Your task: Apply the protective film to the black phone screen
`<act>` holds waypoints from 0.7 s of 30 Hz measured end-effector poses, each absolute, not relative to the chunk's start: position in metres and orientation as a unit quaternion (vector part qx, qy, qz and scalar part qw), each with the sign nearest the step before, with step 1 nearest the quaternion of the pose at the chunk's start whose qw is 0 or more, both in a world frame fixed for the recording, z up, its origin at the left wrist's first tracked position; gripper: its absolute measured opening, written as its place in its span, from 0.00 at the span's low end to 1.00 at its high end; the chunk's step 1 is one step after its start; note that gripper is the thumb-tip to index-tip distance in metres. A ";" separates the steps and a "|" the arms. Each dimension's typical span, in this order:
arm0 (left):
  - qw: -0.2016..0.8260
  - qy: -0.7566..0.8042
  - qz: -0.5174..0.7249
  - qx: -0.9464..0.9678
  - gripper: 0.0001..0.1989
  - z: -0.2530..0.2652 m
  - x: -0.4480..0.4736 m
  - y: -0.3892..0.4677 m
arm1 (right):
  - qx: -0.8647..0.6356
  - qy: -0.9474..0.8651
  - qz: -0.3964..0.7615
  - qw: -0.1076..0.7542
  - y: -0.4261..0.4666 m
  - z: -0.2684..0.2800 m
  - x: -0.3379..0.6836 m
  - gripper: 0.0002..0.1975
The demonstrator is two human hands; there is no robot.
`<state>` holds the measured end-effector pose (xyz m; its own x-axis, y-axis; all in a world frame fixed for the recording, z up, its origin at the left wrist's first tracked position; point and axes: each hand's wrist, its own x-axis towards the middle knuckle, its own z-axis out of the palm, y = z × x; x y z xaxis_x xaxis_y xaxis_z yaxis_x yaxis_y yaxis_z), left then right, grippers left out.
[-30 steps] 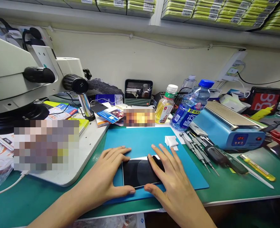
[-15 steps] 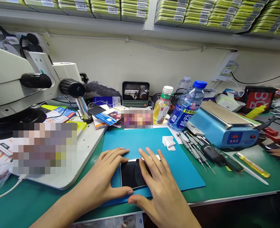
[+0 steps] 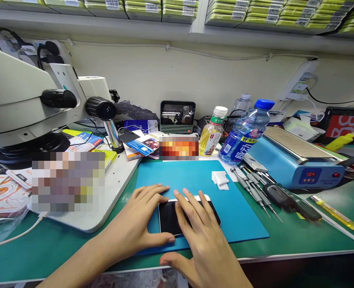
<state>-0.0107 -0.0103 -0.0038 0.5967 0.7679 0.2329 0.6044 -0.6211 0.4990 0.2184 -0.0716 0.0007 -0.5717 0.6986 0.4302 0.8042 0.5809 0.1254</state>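
Note:
A phone (image 3: 168,218) with a dark screen and white edges lies face up on the blue mat (image 3: 243,224). My left hand (image 3: 143,218) is spread around its left end, with fingertips by the far corner and the thumb along the near edge. Across the screen lie the outstretched fingers of my right hand (image 3: 205,236), its thumb held apart over the near edge of the mat. Part of the phone is hidden under these fingers; its right end shows beyond them. A crumpled white cloth (image 3: 220,181) rests farther back on the mat.
A microscope (image 3: 21,104) stands at left on a pale base (image 3: 100,218). Behind the mat are a tea bottle (image 3: 212,134) and a blue-capped bottle (image 3: 243,134). Screwdrivers (image 3: 251,192), a yellow cutter (image 3: 334,212) and a blue heating plate (image 3: 303,160) lie to the right.
The view has turned slightly left. My right hand has shifted a little left over the phone, uncovering its right end. Another person's hand at the right edge has gone out of view.

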 end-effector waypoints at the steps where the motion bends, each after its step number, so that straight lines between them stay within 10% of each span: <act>1: 0.189 0.393 0.217 0.873 0.30 -0.004 -0.011 -0.010 | -0.427 -0.874 -0.158 0.171 -0.072 0.000 0.218 0.42; 21: 0.202 0.397 0.220 0.868 0.30 -0.002 -0.010 -0.011 | -0.414 -0.886 -0.130 0.162 -0.075 -0.001 0.244 0.39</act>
